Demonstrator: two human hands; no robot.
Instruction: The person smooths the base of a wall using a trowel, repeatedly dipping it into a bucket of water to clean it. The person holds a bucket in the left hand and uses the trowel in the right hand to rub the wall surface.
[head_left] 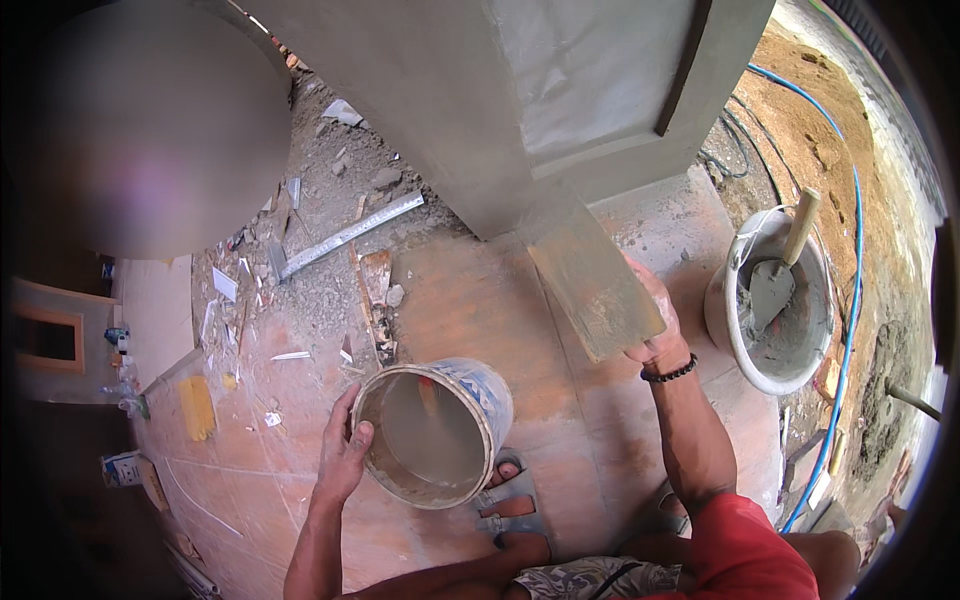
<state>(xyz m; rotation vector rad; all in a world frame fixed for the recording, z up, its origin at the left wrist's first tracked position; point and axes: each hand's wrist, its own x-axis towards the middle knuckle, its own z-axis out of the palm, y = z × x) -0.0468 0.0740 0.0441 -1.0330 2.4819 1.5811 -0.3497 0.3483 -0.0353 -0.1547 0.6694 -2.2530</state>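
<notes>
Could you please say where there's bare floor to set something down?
Dusty reddish tiles lie bare between the round whitish plastic bucket and the grey plastered pillar. The grey rubble around the silver metal square is crowded.

The head-worn fisheye looks steeply down at the nearby floor [475, 300].

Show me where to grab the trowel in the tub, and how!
Take the trowel by its wooden handle, probably from above: the handle slants up and out past the rim of the tub, while the blade lies lower inside, smeared with grey mix.
</notes>
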